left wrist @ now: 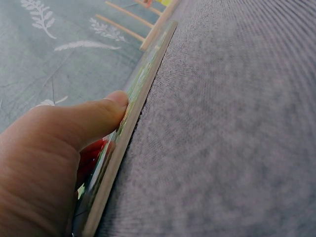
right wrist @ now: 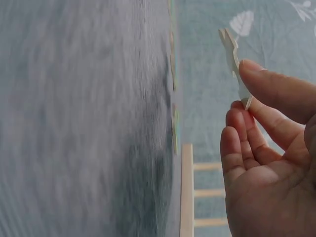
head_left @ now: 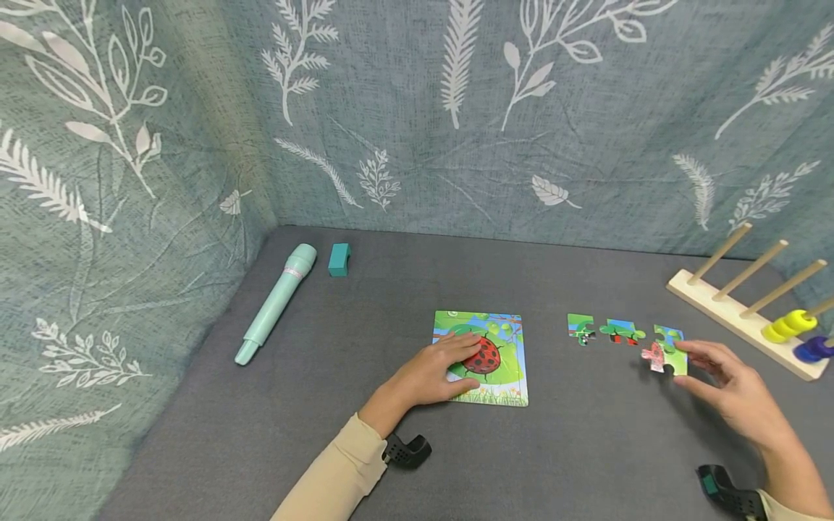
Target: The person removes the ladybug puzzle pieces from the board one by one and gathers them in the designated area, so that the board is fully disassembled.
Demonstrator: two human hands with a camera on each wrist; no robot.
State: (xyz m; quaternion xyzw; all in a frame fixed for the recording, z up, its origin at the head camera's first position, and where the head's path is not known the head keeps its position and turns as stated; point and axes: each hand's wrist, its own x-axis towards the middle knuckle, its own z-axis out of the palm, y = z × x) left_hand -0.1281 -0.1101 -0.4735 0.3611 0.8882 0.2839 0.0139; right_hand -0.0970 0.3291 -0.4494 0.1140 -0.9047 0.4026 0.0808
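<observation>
My left hand point(head_left: 436, 367) rests on the ladybug jigsaw puzzle point(head_left: 511, 369), fingers stretched over its picture. In the left wrist view the thumb point(left wrist: 96, 116) lies on the puzzle near its thick wooden edge point(left wrist: 129, 143). Off to the right, my right hand point(head_left: 743, 391) pinches a jigsaw piece point(head_left: 679, 362) between thumb and fingertips. It shows green and part of a red shape; the right wrist view has the piece point(right wrist: 232, 59) nearly edge-on, raised over the cloth. Beside it lie jigsaw pieces with green leaf point(head_left: 580, 327), with red parts point(head_left: 619, 331) and with blue sky point(head_left: 669, 334).
A wooden peg stand point(head_left: 730, 311) with yellow rings point(head_left: 788, 325) and dark blue rings point(head_left: 813, 349) stands at the right. Toward the back left lie a mint-green microphone-shaped toy point(head_left: 276, 304) and a teal block point(head_left: 339, 259). Patterned curtain point(head_left: 404, 130) encloses the grey table point(head_left: 365, 318).
</observation>
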